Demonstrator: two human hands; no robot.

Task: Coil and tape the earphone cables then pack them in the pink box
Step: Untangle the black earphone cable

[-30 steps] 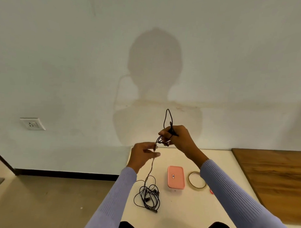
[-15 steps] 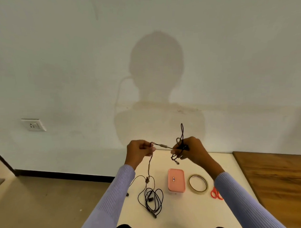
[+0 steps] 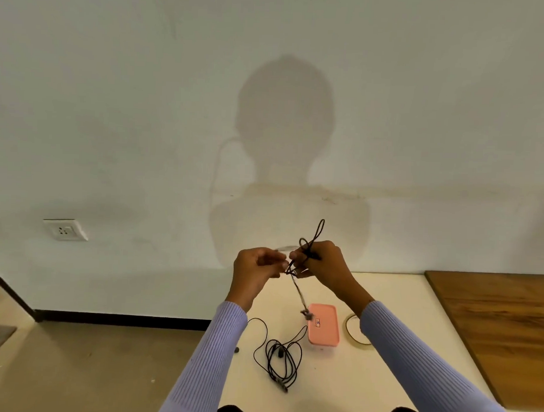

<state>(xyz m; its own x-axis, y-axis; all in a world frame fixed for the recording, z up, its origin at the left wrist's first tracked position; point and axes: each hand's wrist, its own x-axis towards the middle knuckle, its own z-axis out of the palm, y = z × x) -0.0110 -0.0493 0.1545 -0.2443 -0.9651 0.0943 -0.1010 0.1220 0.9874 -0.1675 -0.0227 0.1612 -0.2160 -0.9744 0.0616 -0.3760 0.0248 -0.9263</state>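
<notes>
Hands first: we hold both up in front of the wall, close together, above the far edge of the white table [image 3: 335, 393]. Our right hand [image 3: 322, 263] is curled round a black earphone cable [image 3: 309, 250], with a narrow loop of it standing up above the knuckles. Our left hand [image 3: 256, 267] pinches the same cable just beside the right fingers. From the place where our hands meet, a stretch of cable hangs down and ends in a small piece in front of the pink box [image 3: 325, 326].

That box lies on the table with its lid on. Just to its right sits a ring of tape [image 3: 354, 330], partly hidden by our right sleeve. To the left of the box a second black cable [image 3: 282, 358] lies in a loose tangle on the tabletop, with one strand curving off to the left. We see a wall socket [image 3: 65, 229] far off to the left and a wooden board [image 3: 500, 331] on the right.
</notes>
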